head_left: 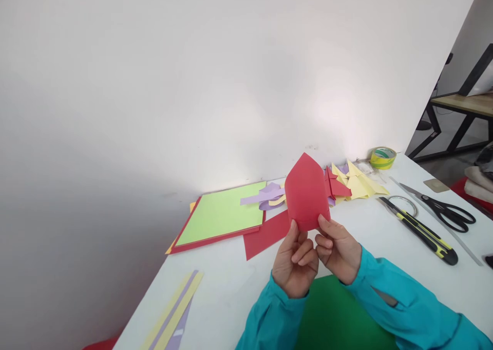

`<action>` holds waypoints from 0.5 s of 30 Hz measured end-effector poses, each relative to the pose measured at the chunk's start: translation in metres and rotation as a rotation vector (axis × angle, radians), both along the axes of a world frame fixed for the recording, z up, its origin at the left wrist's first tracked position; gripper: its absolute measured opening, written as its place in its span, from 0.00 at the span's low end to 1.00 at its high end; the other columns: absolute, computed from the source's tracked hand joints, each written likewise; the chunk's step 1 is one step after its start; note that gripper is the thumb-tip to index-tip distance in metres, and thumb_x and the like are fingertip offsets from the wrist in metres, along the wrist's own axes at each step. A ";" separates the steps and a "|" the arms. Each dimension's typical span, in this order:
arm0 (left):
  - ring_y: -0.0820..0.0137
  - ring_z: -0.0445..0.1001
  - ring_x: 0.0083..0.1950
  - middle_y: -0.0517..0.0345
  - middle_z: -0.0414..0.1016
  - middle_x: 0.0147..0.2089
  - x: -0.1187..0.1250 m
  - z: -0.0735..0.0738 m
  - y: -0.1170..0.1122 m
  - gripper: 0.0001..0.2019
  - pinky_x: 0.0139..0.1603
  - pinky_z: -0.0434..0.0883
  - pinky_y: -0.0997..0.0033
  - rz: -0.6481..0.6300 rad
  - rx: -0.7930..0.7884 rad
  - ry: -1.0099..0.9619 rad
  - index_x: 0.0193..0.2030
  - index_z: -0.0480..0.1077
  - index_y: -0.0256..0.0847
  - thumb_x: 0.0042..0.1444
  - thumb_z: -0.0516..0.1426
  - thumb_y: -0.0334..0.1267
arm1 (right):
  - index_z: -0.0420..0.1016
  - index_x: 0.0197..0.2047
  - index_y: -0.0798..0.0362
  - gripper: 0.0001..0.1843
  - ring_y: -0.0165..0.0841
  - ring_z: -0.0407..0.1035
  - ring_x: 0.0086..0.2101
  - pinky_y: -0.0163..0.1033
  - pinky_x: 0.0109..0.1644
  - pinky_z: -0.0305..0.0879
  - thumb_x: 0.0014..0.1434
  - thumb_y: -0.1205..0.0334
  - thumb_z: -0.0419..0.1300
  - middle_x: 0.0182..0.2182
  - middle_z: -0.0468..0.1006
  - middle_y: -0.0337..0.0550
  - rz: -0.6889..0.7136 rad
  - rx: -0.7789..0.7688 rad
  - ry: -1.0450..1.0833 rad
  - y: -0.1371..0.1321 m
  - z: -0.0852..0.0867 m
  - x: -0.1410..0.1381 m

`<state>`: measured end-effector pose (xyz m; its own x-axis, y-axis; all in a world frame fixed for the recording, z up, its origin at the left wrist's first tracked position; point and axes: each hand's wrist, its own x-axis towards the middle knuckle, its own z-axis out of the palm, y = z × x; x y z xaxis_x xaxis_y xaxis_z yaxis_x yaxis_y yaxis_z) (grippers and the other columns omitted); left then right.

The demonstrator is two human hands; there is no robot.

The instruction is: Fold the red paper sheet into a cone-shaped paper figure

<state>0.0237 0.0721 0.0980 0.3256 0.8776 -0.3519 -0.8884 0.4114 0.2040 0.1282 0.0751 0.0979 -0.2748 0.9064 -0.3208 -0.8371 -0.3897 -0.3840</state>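
Observation:
A red paper piece (pixel 306 190) with a pointed top and slightly curved sides is held up above the table. My left hand (pixel 296 262) pinches its lower left corner between thumb and fingers. At the lower right corner, my right hand (pixel 339 247) grips it the same way. Behind it on the table lies a flat red paper strip (pixel 265 234), partly covered. A green sheet (pixel 339 314) is below my wrists, partly hidden by the sleeves.
Light green paper (pixel 227 211) tops a stack at the back. Folded yellow paper (pixel 360 183) and tape (pixel 383 157) sit by the wall. To the right lie a utility knife (pixel 421 232), scissors (pixel 442 206) and a ruler-like strip (pixel 462 242). Paper strips (pixel 173 309) lie front left.

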 end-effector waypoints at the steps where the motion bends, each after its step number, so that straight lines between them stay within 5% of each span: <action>1: 0.88 0.50 0.12 0.66 0.73 0.29 0.000 0.000 0.000 0.11 0.10 0.54 0.87 -0.008 0.005 0.010 0.42 0.70 0.36 0.66 0.48 0.37 | 0.72 0.33 0.56 0.21 0.13 0.50 0.15 0.22 0.14 0.48 0.36 0.60 0.74 0.25 0.72 0.29 0.004 0.000 -0.001 0.000 0.000 0.000; 5: 0.88 0.50 0.13 0.70 0.68 0.24 -0.002 0.003 -0.003 0.03 0.12 0.55 0.87 -0.054 0.023 0.098 0.38 0.69 0.35 0.57 0.59 0.31 | 0.72 0.33 0.54 0.20 0.14 0.51 0.15 0.21 0.14 0.49 0.38 0.61 0.74 0.26 0.73 0.29 -0.007 -0.010 0.006 0.001 0.000 0.003; 9: 0.88 0.50 0.14 0.72 0.60 0.21 -0.001 0.009 -0.008 0.07 0.12 0.53 0.87 -0.067 0.060 0.195 0.33 0.68 0.35 0.50 0.63 0.28 | 0.71 0.28 0.54 0.19 0.14 0.50 0.14 0.22 0.14 0.48 0.36 0.61 0.75 0.23 0.71 0.27 -0.031 -0.010 -0.006 0.002 0.006 0.008; 15: 0.87 0.50 0.14 0.73 0.58 0.19 0.002 0.011 -0.010 0.08 0.12 0.53 0.86 -0.079 0.107 0.209 0.29 0.65 0.36 0.52 0.62 0.29 | 0.71 0.28 0.55 0.20 0.13 0.42 0.12 0.22 0.13 0.46 0.35 0.58 0.75 0.20 0.71 0.26 0.001 0.052 -0.082 -0.001 0.011 0.010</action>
<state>0.0262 0.0618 0.1086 0.3242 0.8884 -0.3250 -0.7882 0.4436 0.4265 0.1384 0.0744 0.1085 -0.2505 0.9223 -0.2944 -0.8019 -0.3680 -0.4707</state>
